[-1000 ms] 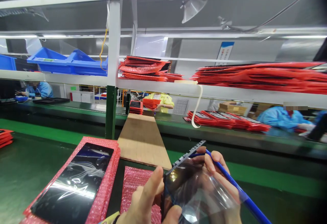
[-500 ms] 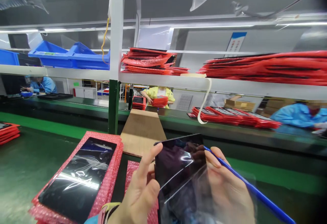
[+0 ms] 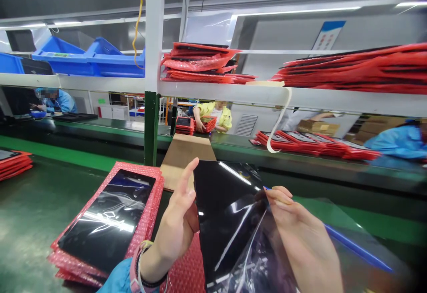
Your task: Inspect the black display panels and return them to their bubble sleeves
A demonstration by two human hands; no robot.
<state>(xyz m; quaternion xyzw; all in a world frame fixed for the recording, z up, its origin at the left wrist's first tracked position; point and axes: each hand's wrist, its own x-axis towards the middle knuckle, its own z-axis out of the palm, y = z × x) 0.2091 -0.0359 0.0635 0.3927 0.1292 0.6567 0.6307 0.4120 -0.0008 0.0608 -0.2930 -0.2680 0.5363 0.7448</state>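
I hold a black glossy screen panel (image 3: 227, 208) upright in front of me between both hands. My left hand (image 3: 178, 221) steadies its left edge, index finger stretched up along the edge. My right hand (image 3: 300, 235) grips the panel's right side, fingers curled over it, together with a clear plastic film (image 3: 263, 257) that hangs off the panel and a blue stick-like tool (image 3: 356, 248) running out to the right. A second black panel (image 3: 106, 219) lies on a stack of pink bubble-wrap sleeves (image 3: 147, 213) at my left.
A brown board (image 3: 182, 150) lies ahead on the green bench (image 3: 30, 213). Shelf above carries blue bins (image 3: 90, 59) and red sleeve stacks (image 3: 360, 70). A green post (image 3: 151, 128) stands in front. Other workers sit beyond the conveyor (image 3: 300, 159).
The panel has turned from edge-on to facing me and risen. My left index finger straightened along its edge. The view dropped slightly.
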